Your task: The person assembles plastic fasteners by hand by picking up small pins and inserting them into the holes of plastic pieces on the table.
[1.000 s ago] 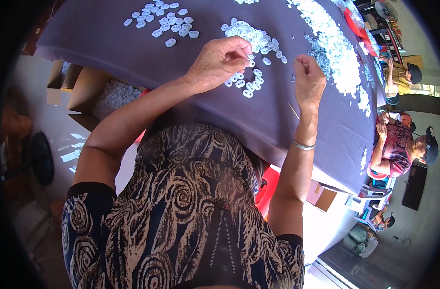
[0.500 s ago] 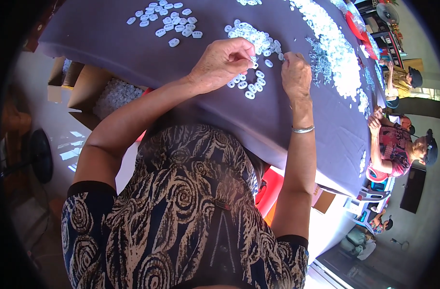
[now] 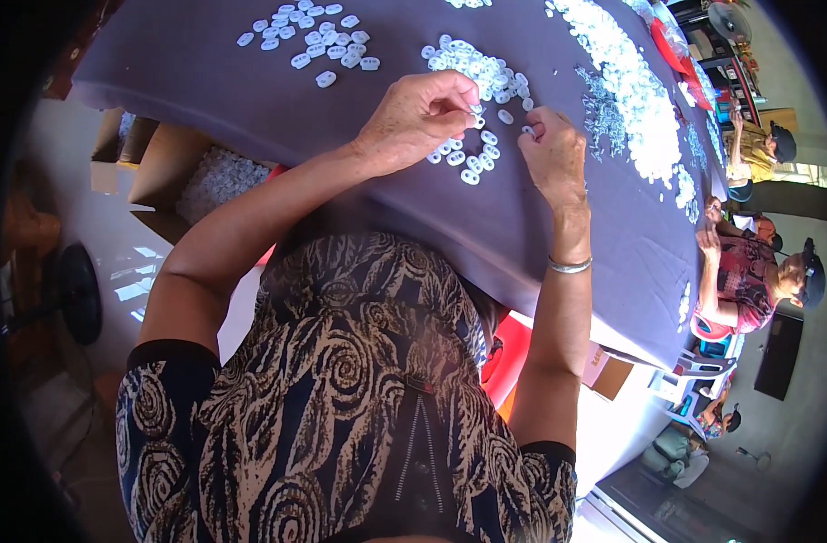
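Over the table my left hand [image 3: 418, 118] pinches a small white oval plastic piece [image 3: 478, 120] between thumb and fingertips. To its right my right hand [image 3: 556, 158] is curled, with another white oval piece [image 3: 527, 131] between thumb and forefinger. Below and between the hands, several white two-holed pieces [image 3: 470, 164] lie in a curved row on the cloth. Part of that row is hidden by my left hand. Just beyond the hands is a heap of the same pieces [image 3: 477, 68], and a single piece [image 3: 506, 117] lies between the hands.
A dark cloth covers the table [image 3: 359, 118]. More flat white pieces [image 3: 327, 41] are scattered at far left. Small metal parts [image 3: 603, 113] and a long white heap [image 3: 635, 100] lie to the right. An open carton [image 3: 164, 163] stands at left; other people [image 3: 748, 276] sit at right.
My right hand has drawn back slightly toward me from the heap's edge, its fingers curling in, and a white piece now shows in its pinch. My left hand has stayed in place.
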`<action>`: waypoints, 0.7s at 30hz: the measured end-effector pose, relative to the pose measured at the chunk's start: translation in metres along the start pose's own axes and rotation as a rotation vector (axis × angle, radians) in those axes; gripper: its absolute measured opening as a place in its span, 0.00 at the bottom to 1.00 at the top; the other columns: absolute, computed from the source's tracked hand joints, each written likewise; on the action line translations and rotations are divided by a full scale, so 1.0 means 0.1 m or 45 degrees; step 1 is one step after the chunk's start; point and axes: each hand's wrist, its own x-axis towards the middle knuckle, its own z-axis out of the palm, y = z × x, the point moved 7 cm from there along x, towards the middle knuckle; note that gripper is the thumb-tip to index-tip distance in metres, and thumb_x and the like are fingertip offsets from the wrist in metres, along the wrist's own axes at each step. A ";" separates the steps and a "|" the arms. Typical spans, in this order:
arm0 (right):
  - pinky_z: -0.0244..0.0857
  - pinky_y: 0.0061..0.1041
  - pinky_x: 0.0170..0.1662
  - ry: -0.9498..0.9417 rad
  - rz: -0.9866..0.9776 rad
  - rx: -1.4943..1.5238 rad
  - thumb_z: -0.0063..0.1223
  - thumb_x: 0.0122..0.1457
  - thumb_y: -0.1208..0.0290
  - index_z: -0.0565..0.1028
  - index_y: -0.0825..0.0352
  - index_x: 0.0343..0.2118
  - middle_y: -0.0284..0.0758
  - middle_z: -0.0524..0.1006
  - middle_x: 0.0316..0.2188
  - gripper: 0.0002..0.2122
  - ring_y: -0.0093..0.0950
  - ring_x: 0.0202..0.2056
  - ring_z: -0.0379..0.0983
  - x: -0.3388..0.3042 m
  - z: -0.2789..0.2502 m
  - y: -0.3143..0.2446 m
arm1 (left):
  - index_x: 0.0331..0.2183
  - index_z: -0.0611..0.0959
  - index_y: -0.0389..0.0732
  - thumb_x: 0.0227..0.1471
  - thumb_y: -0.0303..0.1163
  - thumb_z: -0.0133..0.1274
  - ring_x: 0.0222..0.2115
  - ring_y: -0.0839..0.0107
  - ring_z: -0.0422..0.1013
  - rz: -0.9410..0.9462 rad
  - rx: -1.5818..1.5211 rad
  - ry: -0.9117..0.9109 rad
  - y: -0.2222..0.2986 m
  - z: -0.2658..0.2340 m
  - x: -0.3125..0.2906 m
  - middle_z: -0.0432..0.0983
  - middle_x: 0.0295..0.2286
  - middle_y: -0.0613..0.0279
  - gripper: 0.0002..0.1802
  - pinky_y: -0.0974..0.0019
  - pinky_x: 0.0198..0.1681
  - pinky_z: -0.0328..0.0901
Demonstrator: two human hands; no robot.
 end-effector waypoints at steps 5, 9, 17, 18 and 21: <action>0.66 0.31 0.34 -0.074 0.162 0.186 0.53 0.47 0.78 0.74 0.70 0.29 0.41 0.75 0.27 0.06 0.37 0.28 0.74 -0.05 0.02 0.05 | 0.36 0.75 0.38 0.50 0.23 0.54 0.26 0.82 0.69 0.001 -0.012 -0.011 0.00 0.03 -0.02 0.73 0.26 0.68 0.09 0.77 0.28 0.65; 0.66 0.24 0.32 0.021 0.087 0.286 0.55 0.50 0.76 0.75 0.69 0.32 0.37 0.76 0.25 0.06 0.27 0.26 0.74 -0.08 -0.02 -0.01 | 0.31 0.75 0.33 0.47 0.20 0.52 0.24 0.82 0.68 -0.039 -0.010 0.004 0.00 0.05 -0.02 0.71 0.30 0.64 0.06 0.76 0.27 0.65; 0.57 0.14 0.25 -0.087 0.252 1.276 0.51 0.57 0.75 0.76 0.69 0.35 0.25 0.72 0.26 0.05 0.14 0.22 0.60 -0.18 0.05 -0.24 | 0.34 0.74 0.34 0.47 0.22 0.52 0.23 0.82 0.68 -0.082 0.036 -0.001 -0.02 0.06 -0.03 0.72 0.21 0.66 0.09 0.76 0.26 0.64; 0.57 0.14 0.26 -0.122 0.237 1.319 0.51 0.57 0.75 0.76 0.69 0.35 0.25 0.72 0.25 0.05 0.15 0.22 0.60 -0.18 0.06 -0.27 | 0.34 0.74 0.34 0.47 0.22 0.52 0.23 0.82 0.68 -0.081 0.036 -0.001 -0.01 0.06 -0.03 0.72 0.21 0.66 0.09 0.76 0.26 0.64; 0.57 0.14 0.26 -0.148 0.230 1.374 0.52 0.57 0.75 0.76 0.69 0.35 0.26 0.71 0.25 0.05 0.15 0.23 0.61 -0.19 0.09 -0.33 | 0.36 0.73 0.35 0.47 0.22 0.52 0.22 0.81 0.68 -0.116 0.036 -0.049 0.01 0.10 -0.04 0.73 0.21 0.65 0.11 0.75 0.26 0.65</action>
